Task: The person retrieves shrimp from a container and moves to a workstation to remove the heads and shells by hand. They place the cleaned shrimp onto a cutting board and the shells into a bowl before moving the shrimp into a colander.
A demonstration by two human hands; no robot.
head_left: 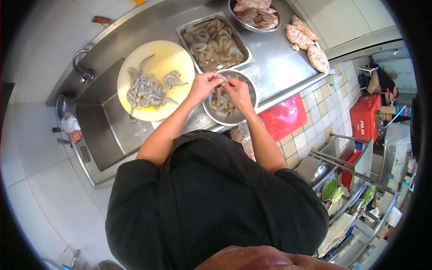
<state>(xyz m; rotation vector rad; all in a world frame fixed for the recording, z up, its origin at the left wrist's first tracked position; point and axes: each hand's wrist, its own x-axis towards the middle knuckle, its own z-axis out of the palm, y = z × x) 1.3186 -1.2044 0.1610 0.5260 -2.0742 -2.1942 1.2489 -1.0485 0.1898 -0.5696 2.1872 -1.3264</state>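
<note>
Both hands meet above a round metal colander (208,112), which holds shells and shrimp pieces (221,102). My left hand (204,85) pinches one end of a small greyish shrimp (222,79). The fingers of my right hand (237,91) close on its other side, and the shrimp is partly hidden between them. To the left, a pile of grey shrimp (148,90) lies on a round yellow-white cutting board (180,56). Behind the colander, a rectangular steel tray (183,39) holds more shrimp (216,42) in liquid.
A sink basin (103,135) with a faucet (85,74) is at left. At the back stands a bowl of meat (256,15); meat pieces (308,42) lie on the steel counter. A red bag (283,118) is beyond the counter edge. Shelves (351,180) and another person (386,81) are at right.
</note>
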